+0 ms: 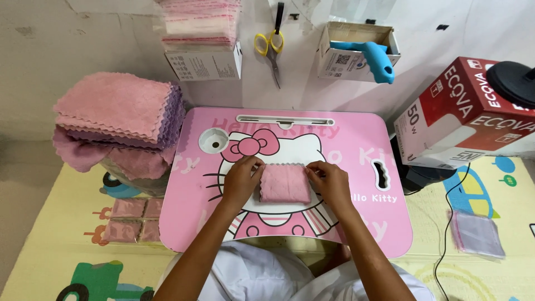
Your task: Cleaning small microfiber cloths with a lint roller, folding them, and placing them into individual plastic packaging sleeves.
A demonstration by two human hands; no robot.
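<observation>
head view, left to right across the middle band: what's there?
stack of pink and purple cloths → left hand → folded pink cloth → right hand → slot in the pink lap table → red and white box

The left hand (241, 179) and right hand (330, 183) cover both side edges of the folded pink cloth (285, 184). The bottom edge cuts off both arms. The right edge cuts the red box (462, 111).

Bright, even, soft light; faint shadows; sharp centre; edges perhaps slightly bowed.
</observation>
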